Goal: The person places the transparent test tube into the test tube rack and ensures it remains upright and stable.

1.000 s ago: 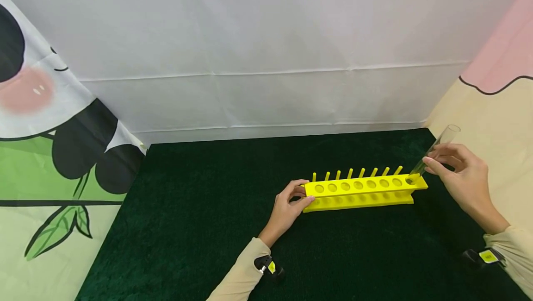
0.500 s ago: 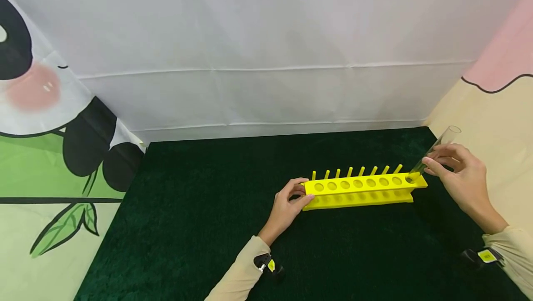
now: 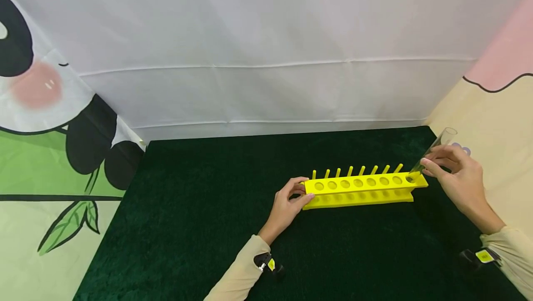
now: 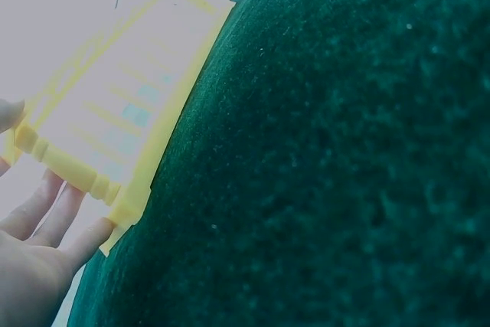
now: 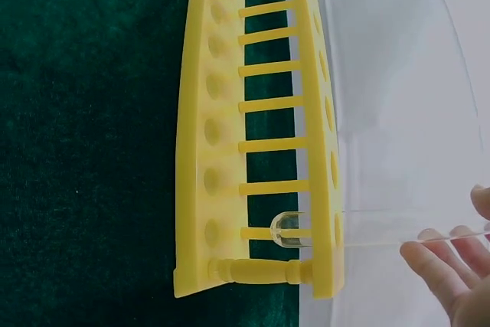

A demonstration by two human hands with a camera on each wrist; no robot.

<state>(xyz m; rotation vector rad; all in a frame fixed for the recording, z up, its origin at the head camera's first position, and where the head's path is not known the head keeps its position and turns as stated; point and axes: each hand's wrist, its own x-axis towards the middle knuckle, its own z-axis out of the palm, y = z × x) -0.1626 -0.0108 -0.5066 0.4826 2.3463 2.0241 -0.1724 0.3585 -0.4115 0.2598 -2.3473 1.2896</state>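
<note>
A yellow test tube rack (image 3: 358, 192) stands on the dark green cloth, with a row of holes along its top plate and slanted pegs behind. My left hand (image 3: 287, 203) grips its left end, thumb on the front and fingers behind; in the left wrist view the fingers (image 4: 50, 216) lie against the end post. At the other end my right hand (image 3: 460, 180) pinches a clear glass test tube (image 3: 442, 141), which leans to the right. Its rounded bottom (image 5: 285, 230) has passed through the rightmost hole of the top plate and hangs above the lower plate.
Dark green cloth (image 3: 200, 222) covers the table around the rack. Behind it hangs a white sheet (image 3: 270, 97). Printed cartoon cloths stand at the left (image 3: 37, 162) and right sides. Both wrists wear small black cameras over beige sleeves.
My right hand and the test tube have shifted slightly left, and the tube's rim sits a little lower. My left hand and the rack have stayed put; the view has tilted slightly.
</note>
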